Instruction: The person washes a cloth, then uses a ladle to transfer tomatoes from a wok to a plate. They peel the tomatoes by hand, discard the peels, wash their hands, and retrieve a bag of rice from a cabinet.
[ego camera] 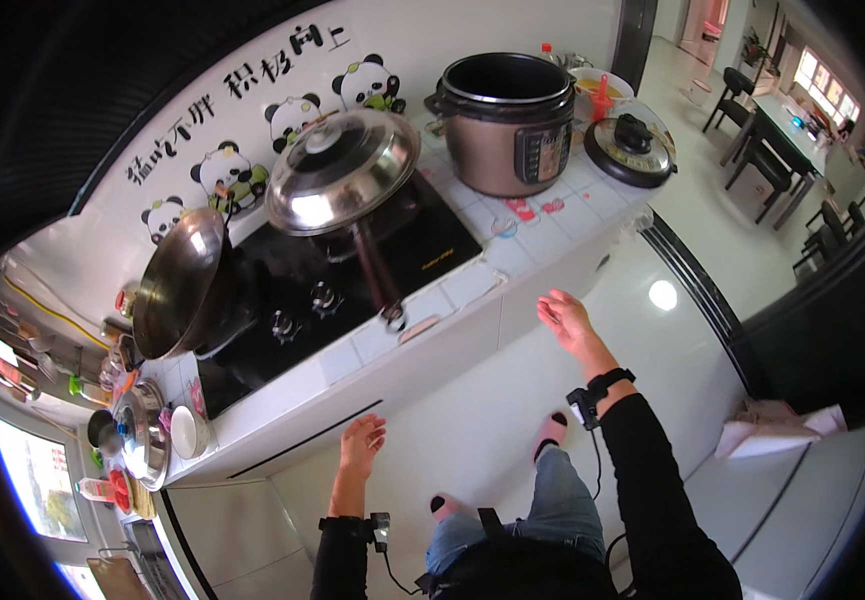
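Note:
My left hand (363, 446) hangs in front of the counter's cabinet face, fingers loosely bent, with nothing in it. Further right, my right hand (567, 321) is held out over the floor near the counter edge, palm partly up and also holding nothing. Closest to both is the black glass gas hob (417, 259). On its right burner rests a pan with a domed steel lid (342, 169), its dark handle (376, 274) pointing at me past the front edge. A bare metal wok (181, 289) leans tilted on the left burner.
Right of the hob stands a lidless brown electric pressure cooker (489, 142); its lid (631, 146) lies beside it. Behind that is a bowl (620, 84) with yellow contents. A white bowl (189, 433) and a steel lidded pan (144, 435) sit at the counter's left end.

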`<state>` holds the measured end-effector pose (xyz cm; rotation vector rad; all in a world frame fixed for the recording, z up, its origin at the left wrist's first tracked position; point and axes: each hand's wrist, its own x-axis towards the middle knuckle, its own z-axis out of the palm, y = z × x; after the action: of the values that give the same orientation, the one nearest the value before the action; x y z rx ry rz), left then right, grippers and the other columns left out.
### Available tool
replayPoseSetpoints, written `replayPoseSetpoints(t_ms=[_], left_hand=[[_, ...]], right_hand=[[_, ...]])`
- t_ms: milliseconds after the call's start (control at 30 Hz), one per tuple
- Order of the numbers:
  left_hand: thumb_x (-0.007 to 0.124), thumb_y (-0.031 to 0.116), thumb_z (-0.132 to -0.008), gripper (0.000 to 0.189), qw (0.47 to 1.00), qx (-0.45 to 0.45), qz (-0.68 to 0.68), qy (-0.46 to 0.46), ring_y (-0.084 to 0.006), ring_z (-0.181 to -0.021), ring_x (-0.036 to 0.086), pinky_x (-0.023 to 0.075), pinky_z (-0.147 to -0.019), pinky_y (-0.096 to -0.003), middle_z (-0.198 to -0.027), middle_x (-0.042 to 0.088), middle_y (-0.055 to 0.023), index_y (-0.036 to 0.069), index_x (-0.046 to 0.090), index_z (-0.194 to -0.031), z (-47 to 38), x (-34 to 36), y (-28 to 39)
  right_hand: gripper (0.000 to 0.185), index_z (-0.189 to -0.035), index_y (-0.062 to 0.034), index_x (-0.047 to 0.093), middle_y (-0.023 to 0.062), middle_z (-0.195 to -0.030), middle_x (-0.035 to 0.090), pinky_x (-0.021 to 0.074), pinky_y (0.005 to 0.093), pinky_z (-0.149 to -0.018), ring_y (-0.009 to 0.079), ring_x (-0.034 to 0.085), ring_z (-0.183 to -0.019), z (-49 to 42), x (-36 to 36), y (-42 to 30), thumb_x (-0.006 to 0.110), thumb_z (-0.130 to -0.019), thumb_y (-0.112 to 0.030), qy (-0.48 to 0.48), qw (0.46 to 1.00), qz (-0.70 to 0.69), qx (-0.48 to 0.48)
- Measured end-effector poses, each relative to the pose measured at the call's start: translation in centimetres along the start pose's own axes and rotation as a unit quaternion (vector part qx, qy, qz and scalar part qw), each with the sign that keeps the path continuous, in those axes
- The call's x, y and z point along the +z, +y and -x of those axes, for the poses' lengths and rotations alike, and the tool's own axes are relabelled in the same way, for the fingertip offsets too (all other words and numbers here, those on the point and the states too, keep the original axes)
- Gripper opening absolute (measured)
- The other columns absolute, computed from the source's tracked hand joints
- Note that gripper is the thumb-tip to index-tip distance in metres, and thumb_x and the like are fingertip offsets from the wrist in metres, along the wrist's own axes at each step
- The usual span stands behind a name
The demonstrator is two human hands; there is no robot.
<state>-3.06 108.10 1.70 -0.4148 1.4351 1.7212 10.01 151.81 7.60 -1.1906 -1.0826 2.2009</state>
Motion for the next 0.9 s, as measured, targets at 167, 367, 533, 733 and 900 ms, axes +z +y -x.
replayPoseSetpoints(t_ms=[167, 367, 533, 733, 900], left_hand=[[0.054, 0.014, -0.088, 0.02, 0.998, -0.013, -0.067, -0.016, -0.0165, -0.09, 0.057, 0.0455, -0.078, -0.0298, -0.102, 0.063, -0.0076, 0.008, 0.057, -0.107, 1.0, 11.6, -0.3], [0.054, 0.015, -0.09, 0.019, 0.995, -0.031, -0.088, -0.043, -0.0166, -0.091, 0.057, 0.0451, -0.079, -0.03, -0.103, 0.062, -0.0073, 0.008, 0.057, -0.107, 3.1, 19.3, -1.5], [0.057, 0.019, -0.089, 0.026, 0.985, -0.042, -0.168, -0.027, -0.0153, -0.092, 0.056, 0.0448, -0.08, -0.029, -0.104, 0.061, -0.008, 0.006, 0.054, -0.11, 2.3, 22.4, -2.2], [0.053, 0.017, -0.088, 0.022, 0.957, -0.068, -0.27, -0.086, -0.0141, -0.085, 0.058, 0.0458, -0.074, -0.0268, -0.099, 0.064, -0.0068, 0.006, 0.057, -0.108, -2.0, 26.9, -2.7], [0.056, 0.018, -0.085, 0.023, 0.916, -0.058, -0.354, -0.178, -0.0128, -0.084, 0.057, 0.0461, -0.073, -0.0274, -0.098, 0.063, -0.0064, 0.005, 0.057, -0.105, -7.0, 30.5, -5.2]], right_hand=[[0.058, -0.131, -0.0059, 0.036, 0.0104, -0.115, 0.052, 0.0465, 0.0328, -0.087, 0.0201, 0.054, -0.1, -9.7, -1.4, -0.4, 0.053, -0.077, 0.007, 0.027, 0.993, -0.093, 0.062], [0.038, -0.094, -0.0111, 0.051, -0.0002, -0.087, 0.054, 0.0406, 0.0237, -0.072, 0.0112, 0.051, -0.078, -13.9, -0.6, 1.1, 0.049, -0.065, 0.013, -0.1, 0.974, -0.171, 0.106], [0.023, -0.077, -0.0151, 0.05, -0.0018, -0.074, 0.05, 0.0434, 0.0299, -0.068, 0.0122, 0.051, -0.069, -10.9, -1.8, -0.1, 0.053, -0.07, 0.007, -0.066, 0.973, -0.186, 0.117], [0.023, -0.088, -0.0067, 0.053, 0.0034, -0.08, 0.057, 0.042, 0.0278, -0.058, 0.0114, 0.051, -0.065, -1.7, -11.3, -3.6, 0.069, -0.073, -0.01, 0.036, 0.989, 0.111, 0.087], [0.06, -0.119, 0.0019, 0.043, 0.013, -0.096, 0.059, 0.0477, 0.0397, -0.071, 0.0253, 0.059, -0.085, 2.7, -23.7, -7.5, 0.074, -0.072, -0.017, 0.155, 0.906, 0.395, -0.004]])
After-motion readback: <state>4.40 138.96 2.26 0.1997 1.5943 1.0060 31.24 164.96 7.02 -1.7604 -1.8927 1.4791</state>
